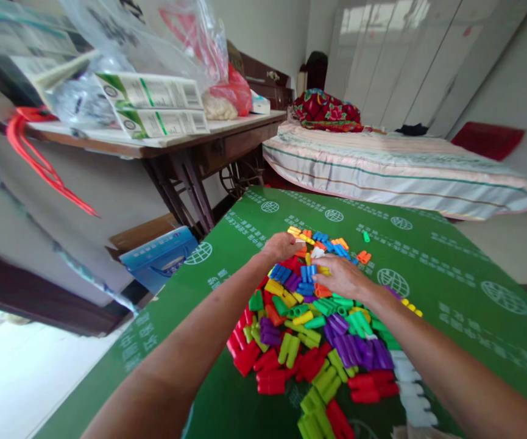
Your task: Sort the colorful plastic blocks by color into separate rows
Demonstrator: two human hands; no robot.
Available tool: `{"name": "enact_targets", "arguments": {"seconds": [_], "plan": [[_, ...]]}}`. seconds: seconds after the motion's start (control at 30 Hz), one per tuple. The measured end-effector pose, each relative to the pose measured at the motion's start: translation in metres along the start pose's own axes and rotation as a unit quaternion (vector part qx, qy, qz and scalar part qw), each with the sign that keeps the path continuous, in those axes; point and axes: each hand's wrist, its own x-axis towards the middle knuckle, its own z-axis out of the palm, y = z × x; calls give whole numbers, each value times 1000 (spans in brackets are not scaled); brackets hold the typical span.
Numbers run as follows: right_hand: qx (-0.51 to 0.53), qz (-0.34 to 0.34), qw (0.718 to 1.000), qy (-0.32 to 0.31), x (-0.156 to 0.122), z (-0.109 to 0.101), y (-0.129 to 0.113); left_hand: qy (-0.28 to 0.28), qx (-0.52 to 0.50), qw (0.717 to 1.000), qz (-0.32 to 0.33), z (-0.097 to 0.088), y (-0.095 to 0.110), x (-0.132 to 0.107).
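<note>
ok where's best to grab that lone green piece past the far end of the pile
Probably pinch the lone green piece across its middle, by the long sides, coming from above with the right hand. It looks small, longer than wide, and lies apart from the pile, leaving room on both sides.

there, the bottom edge cut off the left forearm [192, 341], the right forearm [446, 366] partly hid a purple block [392, 292], and print blurred on the cartons [158, 107]!

blocks [317, 322] on board [441, 262], bed [395, 164] seemingly beyond
</note>
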Motion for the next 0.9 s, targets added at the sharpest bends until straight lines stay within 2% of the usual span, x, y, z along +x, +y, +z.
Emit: {"name": "enact_targets", "arguments": {"seconds": [0.13, 0.3, 0.43, 0.57, 0.63, 0.73, 0.9], "plan": [[50, -10, 998, 36, -25, -8, 0, -1, 0, 999, 54, 4, 16, -5], [110, -26, 992, 64, -65, -29, 5, -5, 2, 993, 120, 11, 38, -12], [76, 80, 991, 69, -120, -44, 23, 3, 25, 989, 145, 14, 46, -19], [-11, 213, 977, -1, -176, -43, 37, 15, 60, 984, 166, 14, 49, -28], [-38, 245, 968, -36, -194, -37, 36, 19, 77, 981, 176, 16, 52, -34], [-40, 253, 965, -62, -204, -26, 27, 24, 93, 977, 188, 22, 55, -43], [-32, 267, 962, -55, -195, -14, 11, 37, 97, 978, 182, 28, 55, -55]]}}
